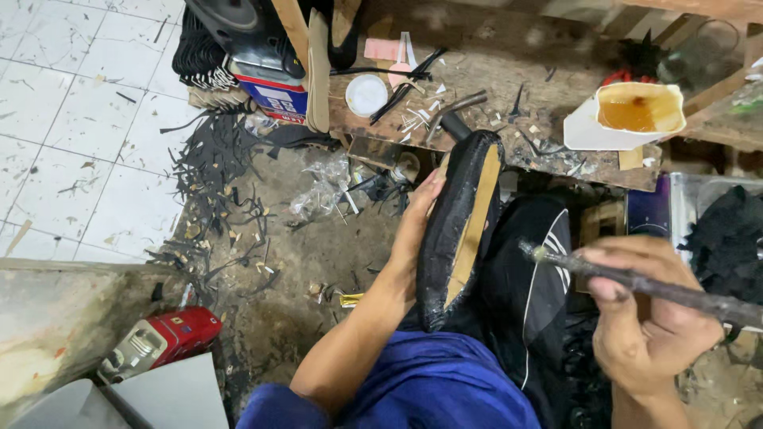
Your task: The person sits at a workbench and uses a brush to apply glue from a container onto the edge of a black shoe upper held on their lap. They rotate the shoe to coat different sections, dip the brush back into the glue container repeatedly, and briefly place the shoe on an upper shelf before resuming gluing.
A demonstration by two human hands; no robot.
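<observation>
A white container of amber liquid, perhaps glue (640, 112), sits near a white lid (366, 94).

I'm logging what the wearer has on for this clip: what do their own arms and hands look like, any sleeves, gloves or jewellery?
Both forearms are bare, with no sleeves reaching them. The left hand and right hand wear no gloves, and no rings show. A dark band seems to sit at the right wrist, but it is too small to be sure.

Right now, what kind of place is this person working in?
Probably a small shoemaking workshop. The left hand holds a black shoe upper, the right hand a glue-caked brush; black offcuts litter the floor.
</observation>
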